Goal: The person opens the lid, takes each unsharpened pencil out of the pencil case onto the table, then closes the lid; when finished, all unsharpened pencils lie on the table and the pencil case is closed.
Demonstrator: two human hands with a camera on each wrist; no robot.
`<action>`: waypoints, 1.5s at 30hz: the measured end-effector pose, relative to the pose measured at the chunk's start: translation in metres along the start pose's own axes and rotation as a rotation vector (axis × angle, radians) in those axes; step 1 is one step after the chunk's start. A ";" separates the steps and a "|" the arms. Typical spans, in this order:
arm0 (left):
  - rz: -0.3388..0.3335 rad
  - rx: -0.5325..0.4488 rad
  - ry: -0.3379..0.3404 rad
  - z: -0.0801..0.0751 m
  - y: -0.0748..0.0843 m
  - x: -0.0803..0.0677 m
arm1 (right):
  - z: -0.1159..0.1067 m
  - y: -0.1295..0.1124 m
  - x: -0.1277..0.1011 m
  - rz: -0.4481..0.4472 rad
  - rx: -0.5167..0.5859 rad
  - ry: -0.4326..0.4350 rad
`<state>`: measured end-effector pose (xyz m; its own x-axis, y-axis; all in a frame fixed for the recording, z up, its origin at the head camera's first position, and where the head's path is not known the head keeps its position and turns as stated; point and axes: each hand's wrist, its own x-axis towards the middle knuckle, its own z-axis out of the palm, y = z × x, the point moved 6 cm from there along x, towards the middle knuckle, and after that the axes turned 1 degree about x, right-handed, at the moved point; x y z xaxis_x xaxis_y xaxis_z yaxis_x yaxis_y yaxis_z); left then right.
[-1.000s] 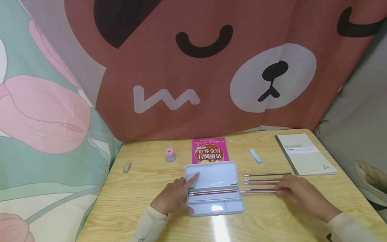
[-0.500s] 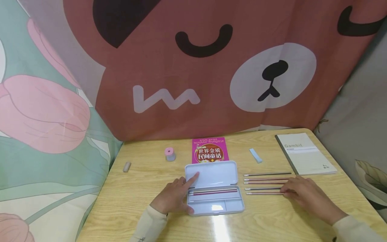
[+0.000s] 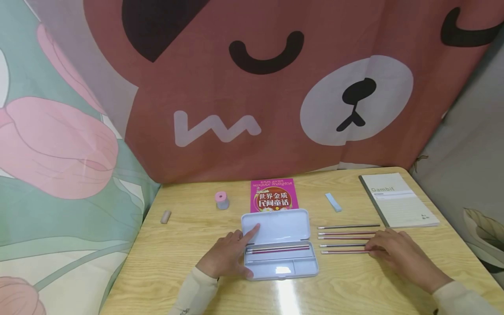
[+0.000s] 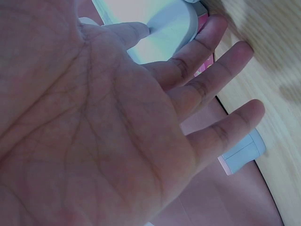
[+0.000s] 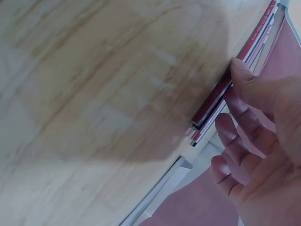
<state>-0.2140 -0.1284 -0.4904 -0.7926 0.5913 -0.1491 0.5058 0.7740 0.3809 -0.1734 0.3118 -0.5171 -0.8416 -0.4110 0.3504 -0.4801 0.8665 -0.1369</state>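
A pale grey pencil case [image 3: 275, 226] lies open at the table's front centre, and its tray holds pencils [image 3: 277, 250]. My left hand [image 3: 227, 258] rests flat at the case's left end with straight fingers, the index fingertip on the lid. The left wrist view shows the open palm [image 4: 94, 132] next to the case [image 4: 164, 28]. Several loose red pencils [image 3: 345, 238] lie in a row right of the case. My right hand [image 3: 397, 253] lies on the table with its fingertips touching the right ends of the two nearest pencils [image 5: 221, 94].
A pink book [image 3: 273, 195] lies behind the case. A pink-and-grey sharpener [image 3: 222, 200] and a beige eraser [image 3: 166, 216] sit at the left. A blue eraser [image 3: 333, 202] and a "Gambit" notebook [image 3: 397, 200] lie at the right. Printed cloth hangs behind the wooden table [image 3: 189, 245].
My right hand has drawn back to the right, and the two nearest pencils slid right with it, away from the case. The left hand has stayed put.
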 end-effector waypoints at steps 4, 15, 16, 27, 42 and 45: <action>-0.008 -0.007 -0.006 0.000 0.000 0.000 | -0.003 -0.004 0.005 -0.053 0.004 0.045; -0.010 -0.005 -0.003 -0.001 0.001 -0.001 | -0.001 -0.061 0.046 -0.123 0.079 0.094; -0.008 -0.005 -0.002 -0.001 0.001 -0.001 | 0.000 -0.067 0.050 -0.105 0.086 0.072; 0.012 0.010 0.014 -0.001 0.002 0.000 | 0.026 -0.135 0.094 -0.093 0.244 -0.134; 0.021 0.022 0.028 -0.001 0.002 -0.002 | 0.064 -0.178 0.101 -0.096 0.318 -0.285; 0.017 0.024 0.026 -0.001 0.001 -0.003 | 0.067 -0.180 0.101 -0.098 0.328 -0.287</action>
<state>-0.2115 -0.1291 -0.4886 -0.7926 0.5981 -0.1188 0.5266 0.7696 0.3612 -0.1886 0.0959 -0.5189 -0.8005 -0.5888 0.1116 -0.5752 0.7027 -0.4188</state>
